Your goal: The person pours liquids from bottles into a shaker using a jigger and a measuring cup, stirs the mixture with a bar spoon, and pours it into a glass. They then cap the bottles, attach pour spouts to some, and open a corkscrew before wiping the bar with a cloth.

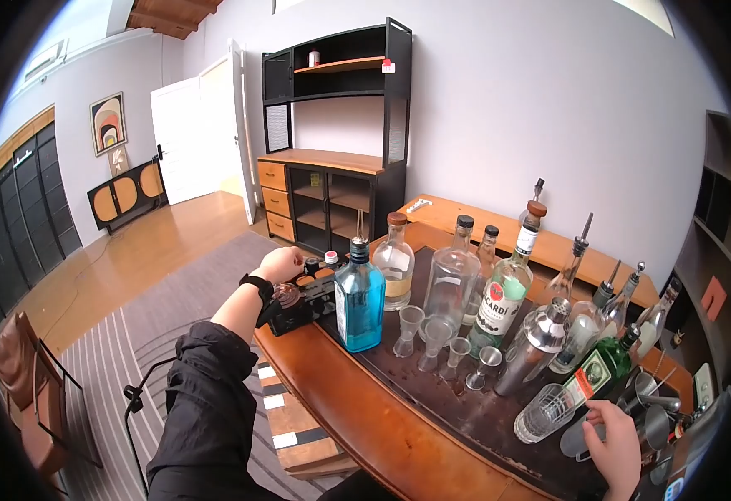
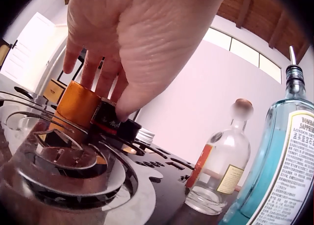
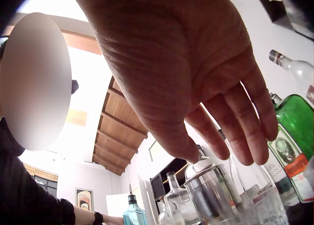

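My left hand (image 1: 280, 265) reaches over a black caddy (image 1: 303, 316) at the counter's far left end. In the left wrist view, its thumb lies beside a small dark bottle (image 2: 105, 116) with red lettering, and the fingers go down behind it. The fingertips are hidden, so I cannot tell whether they grip it. An orange cylinder (image 2: 76, 105) stands beside that bottle. My right hand (image 1: 612, 447) hovers at the near right with fingers relaxed and holding nothing, close to a cut-glass mixing glass (image 1: 541, 415) and a green Jägermeister bottle (image 1: 606, 367).
A blue Bombay Sapphire bottle (image 1: 359, 305) stands right of the caddy. Small clear jiggers (image 1: 409, 330), a Bacardi bottle (image 1: 501, 305), a steel shaker (image 1: 532, 351) and several other bottles crowd the dark mat. The counter's rounded brown leather edge (image 1: 365, 417) runs along the near side.
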Demonstrator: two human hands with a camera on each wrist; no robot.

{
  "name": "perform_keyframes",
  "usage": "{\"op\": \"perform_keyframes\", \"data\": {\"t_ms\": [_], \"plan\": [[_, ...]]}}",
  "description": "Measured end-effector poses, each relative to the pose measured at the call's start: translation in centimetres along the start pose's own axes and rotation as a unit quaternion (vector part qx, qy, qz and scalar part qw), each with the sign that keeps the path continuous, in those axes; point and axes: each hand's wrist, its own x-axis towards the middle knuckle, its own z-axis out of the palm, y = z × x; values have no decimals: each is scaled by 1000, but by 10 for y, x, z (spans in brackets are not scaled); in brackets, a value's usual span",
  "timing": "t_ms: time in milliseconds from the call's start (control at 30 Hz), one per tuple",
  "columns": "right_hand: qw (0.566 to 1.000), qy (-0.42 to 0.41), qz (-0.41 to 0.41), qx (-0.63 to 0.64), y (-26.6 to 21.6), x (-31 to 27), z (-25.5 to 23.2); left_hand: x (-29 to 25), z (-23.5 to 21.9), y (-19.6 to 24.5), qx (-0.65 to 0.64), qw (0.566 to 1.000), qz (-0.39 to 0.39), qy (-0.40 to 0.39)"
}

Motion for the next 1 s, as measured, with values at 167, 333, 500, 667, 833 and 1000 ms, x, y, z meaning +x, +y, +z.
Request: {"op": "perform_keyframes", "data": {"t_ms": [167,333,500,667,833,1000], "plan": [[1000,-6,1,-4,1,1,2,4,5,1,-14,1000,-11,19],[1000,-12,9,-25,-2,3,6,15,16,-2,-21,1000,12,-1],[998,-45,3,-48,-13,4,-5,21,16,7,10,1000,-7,-5],[997,-50,3,-52,-12,6,-3,13,10,20,0,1000,-29,0],[997,-56,-2,-54,-11,6,-3,18,10,17,-3,999,-21,-30],[1000,-17,14,-22,-4,4,6,9,-3,14,-10,999,-38,-2]]}}
